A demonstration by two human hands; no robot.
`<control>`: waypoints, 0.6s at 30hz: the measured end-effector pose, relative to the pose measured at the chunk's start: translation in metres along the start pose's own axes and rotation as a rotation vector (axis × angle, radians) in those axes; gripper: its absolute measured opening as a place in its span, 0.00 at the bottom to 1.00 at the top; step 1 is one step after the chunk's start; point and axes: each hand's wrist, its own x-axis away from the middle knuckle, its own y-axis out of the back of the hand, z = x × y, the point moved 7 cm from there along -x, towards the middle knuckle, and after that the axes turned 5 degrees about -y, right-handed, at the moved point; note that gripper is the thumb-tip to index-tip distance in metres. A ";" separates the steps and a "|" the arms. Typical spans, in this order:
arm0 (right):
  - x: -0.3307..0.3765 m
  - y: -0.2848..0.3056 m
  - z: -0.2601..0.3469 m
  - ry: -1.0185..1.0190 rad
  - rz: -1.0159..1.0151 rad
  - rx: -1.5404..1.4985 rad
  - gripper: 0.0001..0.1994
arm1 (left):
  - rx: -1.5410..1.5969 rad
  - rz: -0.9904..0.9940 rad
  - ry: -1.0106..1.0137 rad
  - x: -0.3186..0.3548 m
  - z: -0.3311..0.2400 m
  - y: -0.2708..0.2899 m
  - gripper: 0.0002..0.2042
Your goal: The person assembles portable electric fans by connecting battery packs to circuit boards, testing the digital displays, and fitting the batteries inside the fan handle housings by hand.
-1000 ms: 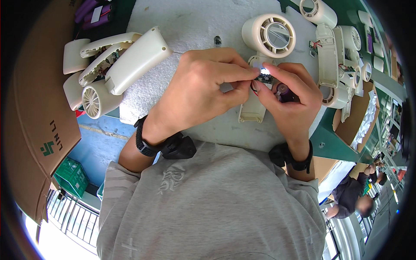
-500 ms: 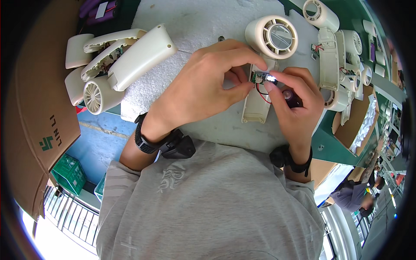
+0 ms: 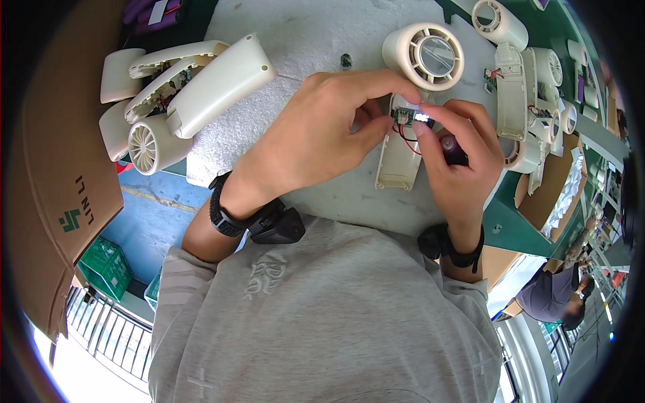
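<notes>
Both hands met over the white foam pad on the worktop (image 3: pixel 322 40), working at a small green circuit board (image 3: pixel 404 115) with red wires that sat at the far end of a cream handle shell (image 3: pixel 398 156) lying open-side up. The left hand (image 3: pixel 316 144) curled over from the left, thumb and forefinger pinched on the board's left edge. The right hand (image 3: pixel 457 158) came in from the right, fingertips closed on a small white connector (image 3: pixel 422 117) at the board, with a dark cylindrical part (image 3: pixel 453 149) tucked in the palm. By the look of it, the step was seating the board and its plug in the shell; the next move would call for a fine, steady press without straining the wires. A round cream fan head (image 3: pixel 424 55) lay just beyond, more fan housings (image 3: pixel 181 94) far left.
</notes>
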 end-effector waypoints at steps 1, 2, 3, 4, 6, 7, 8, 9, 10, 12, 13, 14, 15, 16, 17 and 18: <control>0.000 0.000 0.000 0.000 0.001 0.000 0.13 | 0.000 0.000 0.006 0.000 -0.001 0.000 0.17; -0.001 0.001 0.000 0.000 -0.010 -0.019 0.13 | -0.001 0.000 0.012 0.000 -0.001 0.000 0.17; -0.001 0.001 -0.001 0.000 -0.022 -0.038 0.13 | -0.001 -0.001 0.011 0.000 -0.001 0.000 0.17; -0.001 0.002 -0.001 -0.001 -0.034 -0.057 0.13 | -0.006 -0.002 0.014 0.000 0.000 0.000 0.17; -0.001 0.002 -0.001 0.025 -0.040 -0.057 0.13 | -0.017 -0.006 0.020 0.000 0.000 0.000 0.17; -0.002 0.002 -0.001 0.050 -0.046 -0.058 0.13 | -0.016 -0.006 0.019 0.000 0.000 0.000 0.17; -0.002 0.002 0.000 0.075 -0.052 -0.059 0.13 | -0.018 -0.005 0.021 0.000 0.000 0.000 0.17; -0.001 0.002 0.001 0.076 -0.052 -0.059 0.13 | -0.020 -0.004 0.023 0.000 0.000 0.000 0.17; 0.000 0.003 0.001 0.038 -0.041 -0.049 0.13 | -0.022 -0.003 0.025 0.000 0.000 0.000 0.17; 0.001 0.002 -0.001 -0.039 -0.020 -0.028 0.13 | -0.010 -0.005 0.043 0.000 0.000 0.000 0.17; 0.001 0.002 -0.001 -0.039 -0.020 -0.028 0.13 | 0.002 -0.005 0.062 0.001 0.001 0.000 0.17; 0.001 0.002 -0.001 -0.030 -0.027 -0.018 0.13 | 0.014 -0.005 0.080 0.001 0.002 0.000 0.17; 0.001 0.002 0.000 -0.022 -0.033 -0.009 0.13 | 0.014 -0.006 0.079 0.001 0.001 0.000 0.17; 0.001 0.002 0.000 -0.014 -0.039 0.001 0.13 | 0.027 -0.007 0.103 0.001 0.003 0.000 0.17; 0.001 0.002 -0.001 -0.014 -0.039 0.002 0.13 | 0.041 -0.009 0.126 0.001 0.004 -0.001 0.17; 0.000 0.002 0.001 0.034 -0.054 0.009 0.13 | 0.054 -0.011 0.149 0.002 0.005 -0.001 0.16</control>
